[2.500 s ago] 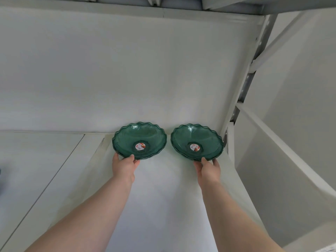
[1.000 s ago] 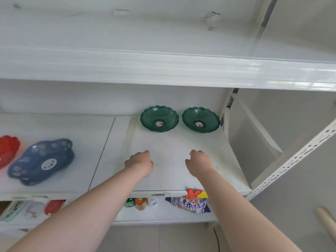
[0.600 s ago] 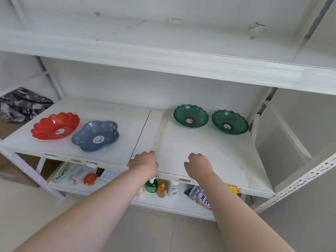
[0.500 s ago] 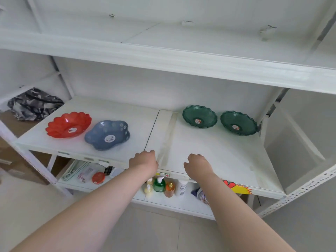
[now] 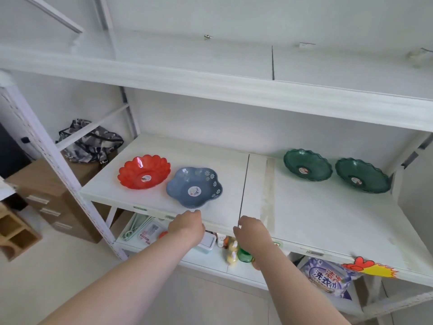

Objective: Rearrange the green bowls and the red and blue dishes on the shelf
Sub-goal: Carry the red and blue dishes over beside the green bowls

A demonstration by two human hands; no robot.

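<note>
Two green scalloped bowls stand side by side at the back right of the white shelf [image 5: 316,221]: one bowl [image 5: 307,164] on the left, the other bowl [image 5: 362,175] by the right post. On the shelf's left half, a red flower-shaped dish [image 5: 143,171] sits beside a blue flower-shaped dish [image 5: 194,186]. My left hand [image 5: 187,227] hovers at the shelf's front edge just below the blue dish, fingers curled, holding nothing. My right hand [image 5: 251,233] is next to it at the front edge, also curled with nothing in it.
An upper shelf board [image 5: 210,85] overhangs the dishes. Below are bottles [image 5: 230,250], a detergent bag [image 5: 328,277] and small items. A camouflage bag [image 5: 91,141] lies on cardboard boxes [image 5: 46,184] at left, past the perforated white post [image 5: 58,165].
Both hands let go of the green bowls and drew back to the shelf's front edge. The view swung left, bringing the red and blue dishes toward the middle.
</note>
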